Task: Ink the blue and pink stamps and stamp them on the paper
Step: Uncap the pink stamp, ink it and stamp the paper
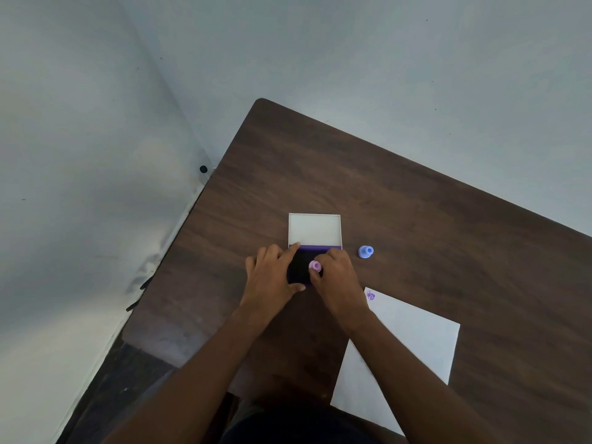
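Pink stamp (pixel 315 266) on open ink pad (pixel 299 267), between both hands (pixel 333 277).

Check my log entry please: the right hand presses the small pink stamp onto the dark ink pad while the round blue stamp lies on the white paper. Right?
Not quite. In the head view the round blue stamp stands on the brown wooden table, apart from the white paper. The rest holds: right hand, small pink stamp, dark ink pad.

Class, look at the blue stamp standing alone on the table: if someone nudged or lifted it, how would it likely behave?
The blue stamp looks small and plastic, so it is probably light and easy to lift. It seems to stand on a round base with a narrower top, so a sideways nudge might tip it. Once on its side, it would likely roll across the smooth table.
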Action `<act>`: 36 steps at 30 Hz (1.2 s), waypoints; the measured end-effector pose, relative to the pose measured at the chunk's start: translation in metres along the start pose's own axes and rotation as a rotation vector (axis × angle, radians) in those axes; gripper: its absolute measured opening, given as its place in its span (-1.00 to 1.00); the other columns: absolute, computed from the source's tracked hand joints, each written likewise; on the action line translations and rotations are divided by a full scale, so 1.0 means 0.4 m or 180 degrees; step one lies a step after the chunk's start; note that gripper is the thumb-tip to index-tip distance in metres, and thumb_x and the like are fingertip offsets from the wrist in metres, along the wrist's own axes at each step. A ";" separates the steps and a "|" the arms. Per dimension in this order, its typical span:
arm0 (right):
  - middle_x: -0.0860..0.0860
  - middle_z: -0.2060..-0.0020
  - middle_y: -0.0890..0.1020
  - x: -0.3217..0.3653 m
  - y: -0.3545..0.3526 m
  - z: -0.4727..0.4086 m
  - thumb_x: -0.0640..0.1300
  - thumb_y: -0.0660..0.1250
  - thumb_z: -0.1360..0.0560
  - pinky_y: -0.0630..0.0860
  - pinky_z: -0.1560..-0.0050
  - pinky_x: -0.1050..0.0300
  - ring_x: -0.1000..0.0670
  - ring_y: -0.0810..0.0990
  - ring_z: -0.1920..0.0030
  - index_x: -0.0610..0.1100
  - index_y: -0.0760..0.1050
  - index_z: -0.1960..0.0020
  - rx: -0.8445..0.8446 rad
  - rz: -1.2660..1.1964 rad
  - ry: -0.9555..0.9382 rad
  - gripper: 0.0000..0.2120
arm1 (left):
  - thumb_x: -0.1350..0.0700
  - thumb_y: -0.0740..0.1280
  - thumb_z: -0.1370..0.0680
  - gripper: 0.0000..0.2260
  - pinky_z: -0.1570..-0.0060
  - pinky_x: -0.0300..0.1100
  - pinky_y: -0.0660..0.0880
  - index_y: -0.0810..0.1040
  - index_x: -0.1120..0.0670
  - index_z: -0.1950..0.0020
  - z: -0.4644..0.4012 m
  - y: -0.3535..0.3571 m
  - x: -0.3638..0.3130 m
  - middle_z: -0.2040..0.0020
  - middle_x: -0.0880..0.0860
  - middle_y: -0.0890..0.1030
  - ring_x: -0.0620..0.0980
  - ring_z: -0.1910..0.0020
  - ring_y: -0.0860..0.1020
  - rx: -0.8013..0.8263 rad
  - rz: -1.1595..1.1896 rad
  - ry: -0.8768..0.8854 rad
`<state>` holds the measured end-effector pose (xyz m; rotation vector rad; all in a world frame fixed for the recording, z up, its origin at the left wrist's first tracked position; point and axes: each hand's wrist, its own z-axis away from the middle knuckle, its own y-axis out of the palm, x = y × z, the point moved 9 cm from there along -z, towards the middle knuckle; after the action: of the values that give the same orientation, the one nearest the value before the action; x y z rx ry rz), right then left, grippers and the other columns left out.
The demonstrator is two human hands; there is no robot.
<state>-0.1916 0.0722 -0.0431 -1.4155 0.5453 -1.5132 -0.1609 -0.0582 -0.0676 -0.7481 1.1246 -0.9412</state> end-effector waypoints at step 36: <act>-0.06 0.07 0.65 -0.087 -0.010 0.071 0.06 0.25 -0.55 0.49 -0.01 0.15 0.01 0.58 0.08 -0.13 0.57 -0.05 0.0285 -0.0854 0.1108 -0.72 | -0.23 0.48 -0.34 -0.15 -0.21 0.06 0.26 0.15 -0.12 -0.53 -0.001 -0.009 -0.020 -0.27 0.03 0.46 0.05 -0.26 0.39 0.0321 -0.0253 -0.0124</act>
<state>-0.1710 0.1116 -0.0510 -1.1966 0.5019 -1.9950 -0.1632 -0.0526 -0.0614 -0.7299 1.0121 -1.0384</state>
